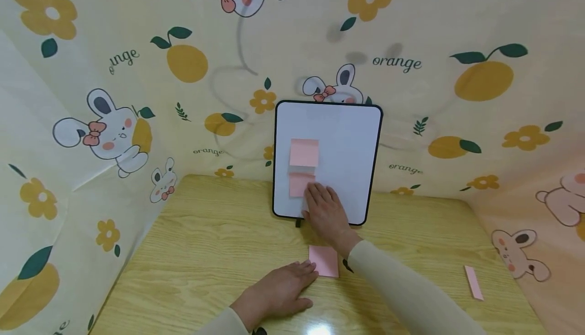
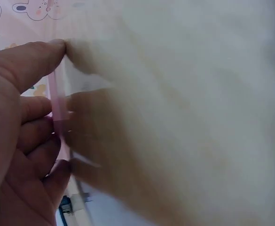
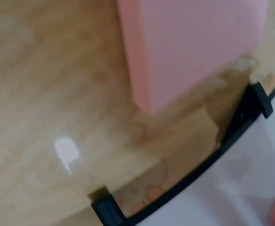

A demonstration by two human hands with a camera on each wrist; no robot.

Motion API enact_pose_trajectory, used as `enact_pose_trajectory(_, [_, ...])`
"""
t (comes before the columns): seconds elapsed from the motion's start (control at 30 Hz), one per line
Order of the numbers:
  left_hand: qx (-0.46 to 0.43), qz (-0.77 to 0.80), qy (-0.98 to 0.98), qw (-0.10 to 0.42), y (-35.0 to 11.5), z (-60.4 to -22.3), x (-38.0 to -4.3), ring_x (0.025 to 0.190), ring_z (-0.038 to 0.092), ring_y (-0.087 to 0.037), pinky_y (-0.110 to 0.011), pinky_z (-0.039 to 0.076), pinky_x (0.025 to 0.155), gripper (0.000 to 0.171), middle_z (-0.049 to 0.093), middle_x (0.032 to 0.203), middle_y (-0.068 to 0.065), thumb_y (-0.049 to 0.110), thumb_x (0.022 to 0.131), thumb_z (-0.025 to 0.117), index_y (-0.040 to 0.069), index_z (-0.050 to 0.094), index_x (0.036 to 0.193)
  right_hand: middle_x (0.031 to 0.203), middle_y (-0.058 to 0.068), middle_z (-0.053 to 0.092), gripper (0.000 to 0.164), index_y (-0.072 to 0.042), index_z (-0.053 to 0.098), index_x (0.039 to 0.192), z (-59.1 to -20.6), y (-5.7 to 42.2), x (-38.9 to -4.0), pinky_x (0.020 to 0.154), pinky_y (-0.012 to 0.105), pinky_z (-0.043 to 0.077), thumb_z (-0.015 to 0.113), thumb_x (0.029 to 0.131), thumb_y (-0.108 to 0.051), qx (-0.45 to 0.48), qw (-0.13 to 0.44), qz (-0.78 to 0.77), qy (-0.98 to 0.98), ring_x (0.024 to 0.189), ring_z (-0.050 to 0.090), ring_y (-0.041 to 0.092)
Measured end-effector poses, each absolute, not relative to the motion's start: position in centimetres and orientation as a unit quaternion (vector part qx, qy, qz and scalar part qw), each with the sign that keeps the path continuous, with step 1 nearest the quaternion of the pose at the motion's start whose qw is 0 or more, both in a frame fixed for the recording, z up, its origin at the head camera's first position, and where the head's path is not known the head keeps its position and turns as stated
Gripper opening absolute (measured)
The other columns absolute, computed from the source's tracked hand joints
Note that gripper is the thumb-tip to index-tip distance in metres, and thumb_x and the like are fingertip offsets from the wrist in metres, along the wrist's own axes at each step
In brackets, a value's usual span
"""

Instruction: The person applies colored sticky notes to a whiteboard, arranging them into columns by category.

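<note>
A small whiteboard (image 1: pixel 345 147) with a black rim stands upright on the table. On its left part are two pink sticky notes, an upper one (image 1: pixel 304 153) and a lower one (image 1: pixel 299 185). The fingers of my right hand (image 1: pixel 326 213), laid out straight, press the right edge of the lower note against the board. My left hand (image 1: pixel 281 290) rests palm down, its fingertips touching the left edge of a pink sticky note pad (image 1: pixel 325 261) on the table. In the right wrist view the pad (image 3: pixel 198 42) looks thick; the right hand is out of that view.
The board's black feet (image 3: pixel 110 212) stand on the wood-grain table (image 1: pixel 205 254). Towards the right side of the table lies a narrow pink strip (image 1: pixel 474 282). A patterned cloth (image 1: pixel 402 15) with rabbits and oranges encloses the back and sides.
</note>
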State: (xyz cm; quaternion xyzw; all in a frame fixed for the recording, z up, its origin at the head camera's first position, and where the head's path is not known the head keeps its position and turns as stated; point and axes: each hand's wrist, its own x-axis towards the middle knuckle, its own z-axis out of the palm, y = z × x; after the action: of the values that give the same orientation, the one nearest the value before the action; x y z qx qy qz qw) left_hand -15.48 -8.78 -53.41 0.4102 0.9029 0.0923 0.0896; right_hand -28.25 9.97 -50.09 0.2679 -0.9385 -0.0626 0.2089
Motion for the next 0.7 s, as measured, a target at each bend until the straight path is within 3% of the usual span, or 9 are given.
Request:
enact_pose_trajectory(0.2, [0.401,0.148,0.899,0.094,-8.6,-52.3,-16.5,0.141,0.057,-0.015,-0.035,0.048,0.117,0.059,0.057,0.156,0.002,0.043,0.106,0.06,0.017,0.05,0.158,0.17,0.017,0.034,0.071,0.001,0.038,0.162,-50.7,10.0,-27.6,0.132,0.053,0.025,0.063,0.107,-0.037,0.272,0.17,-0.086,-0.943,0.16,0.029,0.032])
enact_pose_trajectory(0.43, [0.402,0.171,0.895,0.09,-8.1,-52.3,-17.2,0.137,0.059,-0.013,-0.033,0.05,0.116,0.048,0.06,0.152,0.004,0.034,0.108,0.057,0.014,0.056,0.151,0.173,0.016,0.027,0.069,0.0,0.032,0.164,-50.9,9.9,-27.2,0.133,0.053,0.02,0.058,0.109,-0.032,0.27,0.142,-0.1,-0.947,0.163,0.021,0.031])
enact_pose_trajectory(0.7, [0.367,0.171,0.914,0.019,-8.0,-52.1,-17.8,0.127,0.067,-0.015,-0.034,0.055,0.11,0.029,0.073,0.132,0.001,0.019,0.111,0.049,0.014,0.072,0.128,0.173,0.018,0.025,0.062,0.002,0.029,0.164,-50.7,9.6,-26.9,0.133,0.055,0.019,0.05,0.11,-0.022,0.263,0.129,-0.093,-0.951,0.163,0.019,0.033])
